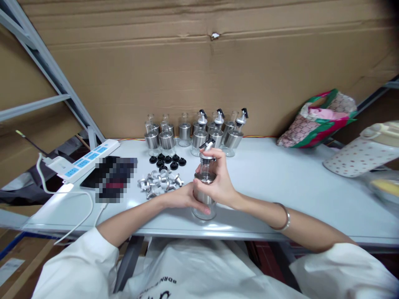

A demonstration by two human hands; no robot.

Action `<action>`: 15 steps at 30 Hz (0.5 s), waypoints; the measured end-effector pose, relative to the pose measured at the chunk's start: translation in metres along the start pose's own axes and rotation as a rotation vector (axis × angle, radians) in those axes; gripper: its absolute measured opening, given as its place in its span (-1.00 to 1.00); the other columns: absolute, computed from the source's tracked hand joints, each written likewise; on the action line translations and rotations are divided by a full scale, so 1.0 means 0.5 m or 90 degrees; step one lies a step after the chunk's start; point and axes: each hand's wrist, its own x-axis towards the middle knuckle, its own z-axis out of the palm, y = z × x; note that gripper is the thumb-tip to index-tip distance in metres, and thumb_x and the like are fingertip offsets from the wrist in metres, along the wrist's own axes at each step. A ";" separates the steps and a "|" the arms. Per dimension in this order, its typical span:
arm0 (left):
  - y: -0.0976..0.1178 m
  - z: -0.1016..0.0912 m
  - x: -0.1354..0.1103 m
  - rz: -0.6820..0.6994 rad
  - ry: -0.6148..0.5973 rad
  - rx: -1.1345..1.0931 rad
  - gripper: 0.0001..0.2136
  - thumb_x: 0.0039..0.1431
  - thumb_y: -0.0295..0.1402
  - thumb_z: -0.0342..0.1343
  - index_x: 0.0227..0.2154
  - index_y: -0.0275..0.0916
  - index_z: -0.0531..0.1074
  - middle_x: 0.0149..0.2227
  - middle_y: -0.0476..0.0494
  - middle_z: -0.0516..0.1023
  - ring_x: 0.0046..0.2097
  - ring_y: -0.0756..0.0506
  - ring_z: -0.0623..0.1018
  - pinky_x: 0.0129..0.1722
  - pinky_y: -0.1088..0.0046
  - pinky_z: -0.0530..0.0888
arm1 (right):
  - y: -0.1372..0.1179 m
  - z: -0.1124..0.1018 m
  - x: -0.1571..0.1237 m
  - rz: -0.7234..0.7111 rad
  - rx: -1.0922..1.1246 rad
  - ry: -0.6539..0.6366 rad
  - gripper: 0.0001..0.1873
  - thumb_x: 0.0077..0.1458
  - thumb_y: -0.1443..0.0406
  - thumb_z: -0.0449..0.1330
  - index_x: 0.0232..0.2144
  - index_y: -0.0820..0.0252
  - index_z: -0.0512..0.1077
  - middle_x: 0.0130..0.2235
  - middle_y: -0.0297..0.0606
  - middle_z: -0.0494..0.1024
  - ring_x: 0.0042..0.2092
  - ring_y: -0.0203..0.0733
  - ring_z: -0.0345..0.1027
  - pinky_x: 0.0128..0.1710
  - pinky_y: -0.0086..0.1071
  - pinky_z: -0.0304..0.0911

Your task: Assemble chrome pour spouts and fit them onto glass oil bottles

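A small glass bottle with a steel sleeve (205,182) stands on the white table (280,174) near its front edge. My left hand (183,198) wraps round its lower part. My right hand (218,178) grips the neck, fingers closed on the silver pourer cap (208,146) at the top. Behind the bottle lies a pile of silver pourer spouts (160,182) and several black rubber stoppers (166,161). A cluster of similar bottles (195,133) stands at the back; three of them carry pourer caps.
A white power strip (89,160) with a cable lies at the left, next to a dark blurred-out flat object (114,177). A patterned bag (318,120) and a dotted white jug (361,153) sit at the right. Cardboard walls the back; a metal frame (46,70) rises left.
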 end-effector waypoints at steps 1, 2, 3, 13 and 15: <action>0.001 0.000 0.000 -0.003 0.003 0.001 -0.41 -0.24 -0.33 0.36 -0.05 -0.32 0.39 -0.01 -0.23 0.45 0.13 -0.30 0.34 0.13 0.16 0.26 | 0.001 0.001 0.000 -0.006 0.001 0.003 -0.41 -0.20 0.44 0.19 -0.11 -0.01 0.08 -0.01 -0.22 0.07 -0.34 -0.35 0.25 -0.40 -0.30 0.40; 0.001 0.001 -0.001 -0.003 0.004 0.001 -0.41 -0.25 -0.34 0.36 -0.06 -0.32 0.39 0.00 -0.22 0.45 0.13 -0.29 0.34 0.13 0.17 0.26 | 0.001 0.001 0.000 -0.010 0.000 0.006 -0.42 -0.20 0.44 0.19 -0.12 -0.01 0.07 -0.02 -0.22 0.07 -0.30 -0.32 0.25 -0.40 -0.30 0.40; 0.002 0.001 -0.001 -0.001 0.007 -0.001 -0.41 -0.26 -0.35 0.36 -0.06 -0.31 0.38 0.00 -0.22 0.44 0.13 -0.29 0.34 0.13 0.17 0.27 | 0.002 0.002 0.000 -0.014 -0.003 0.009 -0.42 -0.20 0.44 0.19 -0.12 -0.01 0.07 -0.03 -0.22 0.07 -0.25 -0.28 0.25 -0.39 -0.30 0.41; 0.003 0.000 -0.002 0.013 0.008 0.004 -0.35 -0.29 -0.35 0.39 -0.03 -0.27 0.36 0.00 -0.21 0.44 0.15 -0.27 0.32 0.15 0.17 0.25 | 0.000 -0.001 0.000 -0.040 0.031 -0.002 -0.49 -0.13 0.46 0.17 -0.14 -0.01 0.10 -0.06 -0.21 0.03 0.02 -0.11 0.16 -0.35 -0.32 0.42; -0.002 -0.001 -0.001 -0.003 -0.010 -0.002 -0.43 -0.29 -0.31 0.40 -0.11 -0.30 0.42 -0.07 -0.21 0.48 0.08 -0.25 0.39 0.11 0.19 0.29 | 0.001 -0.001 0.001 -0.032 0.043 0.011 -0.57 -0.08 0.46 0.13 -0.18 0.00 0.12 -0.10 -0.22 0.04 0.02 -0.09 0.18 -0.38 -0.32 0.41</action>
